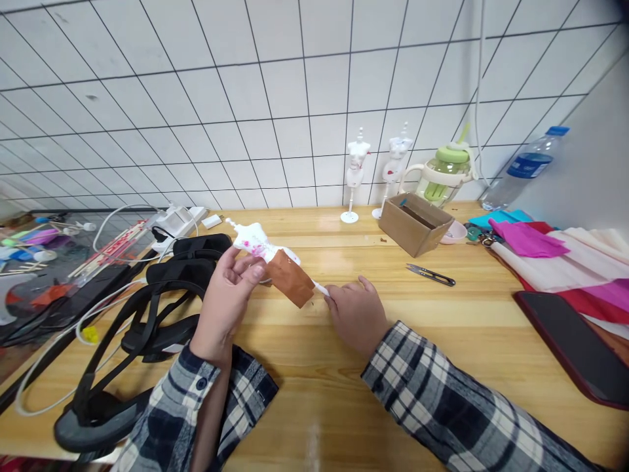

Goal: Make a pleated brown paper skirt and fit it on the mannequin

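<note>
A small white dress form (250,237) with pink marks on its chest lies tilted in the air between my hands, its neck toward the upper left. Brown fabric (292,278) wraps its lower part like a skirt. My left hand (233,292) holds the body near the waist, its thumb by the upper edge of the fabric. Closed around the thin white stand rod below the fabric is my right hand (356,311). Thread snips (431,274) lie on the table to the right of my right hand.
Two more dress forms (356,167) stand by the tiled wall. Beside them are a cardboard box (415,226), a green-lidded jug (445,174) and a water bottle (528,167). Fabric pieces (545,262) and a phone (572,344) lie right; a black headset (142,321) and cables lie left.
</note>
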Available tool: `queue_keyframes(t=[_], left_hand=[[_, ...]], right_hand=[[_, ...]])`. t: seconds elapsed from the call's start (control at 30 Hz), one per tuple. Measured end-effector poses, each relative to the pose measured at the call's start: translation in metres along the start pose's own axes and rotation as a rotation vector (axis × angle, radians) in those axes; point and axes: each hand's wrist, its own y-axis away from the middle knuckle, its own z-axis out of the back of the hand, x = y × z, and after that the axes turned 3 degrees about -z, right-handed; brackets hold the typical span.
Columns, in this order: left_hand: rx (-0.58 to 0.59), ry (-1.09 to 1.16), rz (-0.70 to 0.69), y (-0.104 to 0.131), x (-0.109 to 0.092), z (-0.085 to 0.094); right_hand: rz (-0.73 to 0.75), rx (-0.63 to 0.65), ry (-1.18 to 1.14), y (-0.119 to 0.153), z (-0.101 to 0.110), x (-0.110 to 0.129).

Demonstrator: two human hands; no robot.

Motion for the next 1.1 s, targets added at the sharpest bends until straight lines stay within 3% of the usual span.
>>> queue_keyframes(t=[0.23,0.47,0.7,0.77,0.83,0.9,0.93,1.0,1.1], left_hand=[[-0.054,-0.015,-0.069,-0.001,0.000,-0.005],[0.058,0.088,-0.023,0.002,-0.003,-0.008],[-0.021,-0.098,-0.034,0.001,-0.002,-0.005],[-0.035,-0.114,-0.043,0.001,-0.001,-0.005],[-0.063,-0.111,-0.056,0.000,-0.001,-0.004],[-0.102,-0.103,-0.062,0.000,-0.001,-0.003],[-0.120,-0.101,-0.062,-0.001,0.000,-0.002],[-0.136,-0.100,-0.052,-0.001,0.000,-0.001],[-0.124,-0.106,-0.054,0.001,0.000,-0.003]], right_hand=[[0.053,-0.040,-0.018,0.003,-0.007,0.003],[0.062,0.001,-0.042,0.004,-0.011,0.003],[0.091,0.025,-0.066,0.002,-0.013,-0.003],[0.098,-0.024,-0.094,0.002,-0.012,-0.003],[0.114,-0.155,-0.161,0.005,-0.009,-0.002],[0.138,-0.282,-0.298,0.008,-0.005,0.001],[0.149,-0.285,-0.392,0.010,-0.003,0.004],[0.128,-0.157,-0.614,0.012,-0.003,0.009],[-0.056,0.202,-1.019,0.012,-0.009,0.017]])
